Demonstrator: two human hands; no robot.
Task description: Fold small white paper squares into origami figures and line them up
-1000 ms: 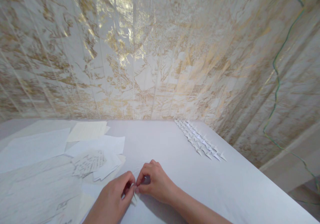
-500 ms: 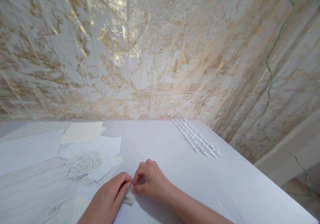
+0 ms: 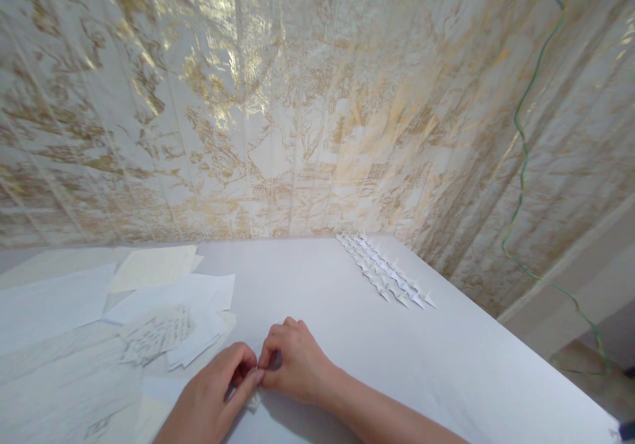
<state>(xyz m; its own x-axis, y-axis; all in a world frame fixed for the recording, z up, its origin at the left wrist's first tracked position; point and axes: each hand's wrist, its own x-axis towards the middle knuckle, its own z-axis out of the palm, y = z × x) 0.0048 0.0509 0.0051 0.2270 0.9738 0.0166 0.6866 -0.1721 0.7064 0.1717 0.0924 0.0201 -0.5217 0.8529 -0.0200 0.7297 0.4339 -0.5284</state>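
My left hand [image 3: 218,398] and my right hand [image 3: 295,364] meet fingertip to fingertip near the front of the white table [image 3: 446,364]. Both pinch a small piece of folded white paper [image 3: 254,399], most of it hidden under the fingers. Only a pale corner shows below my left thumb. Each hand's fingers are curled closed on the paper.
A double row of several small folded white paper shapes [image 3: 384,273] lies at the table's far right. Loose paper sheets [image 3: 169,292], one with handwriting [image 3: 156,335], cover the left side. A gold-patterned curtain [image 3: 297,100] hangs behind. A green cord [image 3: 520,166] runs down the right.
The view has shifted slightly, so everything sits a little to the left. My hands have stayed pinched together on the small paper, with the fingers working it a little.
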